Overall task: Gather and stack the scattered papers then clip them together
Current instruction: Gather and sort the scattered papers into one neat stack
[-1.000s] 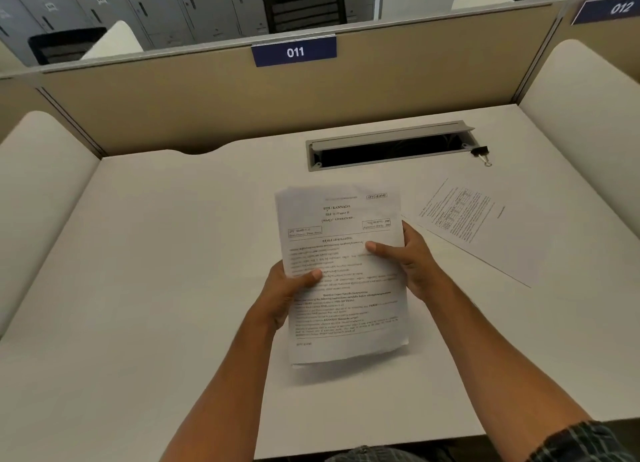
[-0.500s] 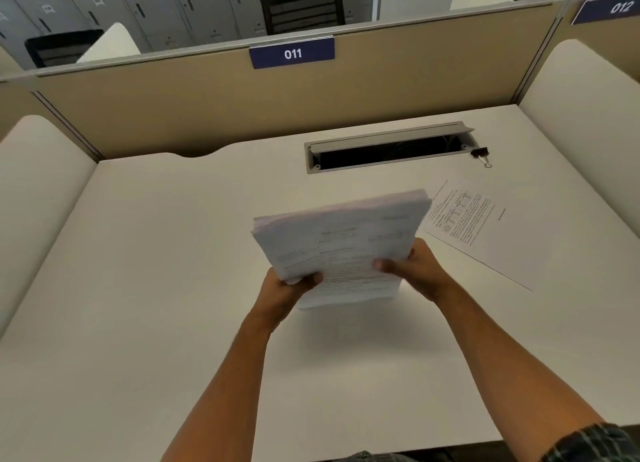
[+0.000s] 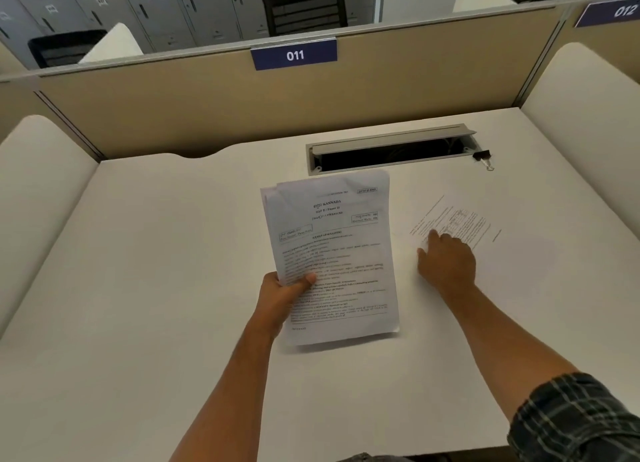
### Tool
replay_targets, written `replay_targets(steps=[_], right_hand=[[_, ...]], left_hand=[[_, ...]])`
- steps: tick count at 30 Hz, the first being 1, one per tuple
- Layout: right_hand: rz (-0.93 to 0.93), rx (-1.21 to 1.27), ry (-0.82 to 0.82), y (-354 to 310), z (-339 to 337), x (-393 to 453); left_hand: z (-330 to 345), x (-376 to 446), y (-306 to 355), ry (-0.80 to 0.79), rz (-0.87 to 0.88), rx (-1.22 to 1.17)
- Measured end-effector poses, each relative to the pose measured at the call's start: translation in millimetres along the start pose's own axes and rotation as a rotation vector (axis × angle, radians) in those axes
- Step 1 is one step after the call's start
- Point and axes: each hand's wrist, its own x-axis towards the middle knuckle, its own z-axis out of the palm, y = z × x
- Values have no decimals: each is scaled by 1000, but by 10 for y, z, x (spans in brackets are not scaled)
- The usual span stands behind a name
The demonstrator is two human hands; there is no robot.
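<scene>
A stack of printed papers [image 3: 332, 253] is held above the white desk, its sheets slightly out of line at the top. My left hand [image 3: 282, 297] grips its lower left edge, thumb on the front page. One loose printed sheet [image 3: 485, 239] lies flat on the desk to the right. My right hand [image 3: 446, 264] rests on that sheet's near left part, fingers stretched forward on the paper. A small black binder clip [image 3: 483, 156] lies at the right end of the cable slot, away from both hands.
The white desk [image 3: 156, 271] is walled by a tan partition [image 3: 242, 108] with an 011 label behind and padded side panels left and right. An open cable slot [image 3: 391, 155] with a raised grey lid sits at the back centre.
My right hand let go of the stack and moved right onto the loose sheet. The stack, tipped edge-on half a second ago, now faces up in my left hand alone.
</scene>
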Motion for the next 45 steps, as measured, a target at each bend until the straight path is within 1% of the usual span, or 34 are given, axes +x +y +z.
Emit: replay_targets(steps=[4,6,8,19,21,23,24,26,28,30,32,34,36,38,39,41,45], right_hand=[[-115,-202,-77,-116,-117,-24],[-140,-237,-119,-137,-168,-4],[-151,-255,-120,-139,-175,4],[-27,-94,-44,-46,-85,-156],[-5,-17,-28,-33,-184,-167],[36,123,39,-71,-394,-183],[57,194,99,-102,-540,-199],[102,321,269,-152,-874,-239],[155,435,369,-184,-1239,-282],[168,622,425,-196,-1583,-331],[126,847,441,-184,-1899,-388],[18,1092,338,-152,-2184,-467],[-126,1359,169,-121,-2379,-528],[-191,1602,24,-149,-2432,-515],[-168,1679,-47,-195,-2407,-491],[-42,1742,-176,-320,-2253,-421],[214,1576,-328,-553,-1755,-312]], left_hand=[[-29,41,11,2,13,-14],[-37,46,16,1,20,-22],[-44,41,15,14,20,-23],[-147,1,7,45,14,-65],[-148,2,13,56,11,-76],[-140,4,24,71,8,-90],[-135,7,27,78,5,-96],[-125,18,28,88,4,-102],[-123,35,37,104,0,-98],[-125,58,47,114,-4,-93],[-129,73,58,111,-2,-95],[-142,83,58,105,6,-102],[-151,75,64,104,4,-110],[-149,69,65,79,4,-104],[-138,68,61,67,-4,-96],[-100,40,91,66,-29,-61],[-33,-30,116,-34,-38,-8]])
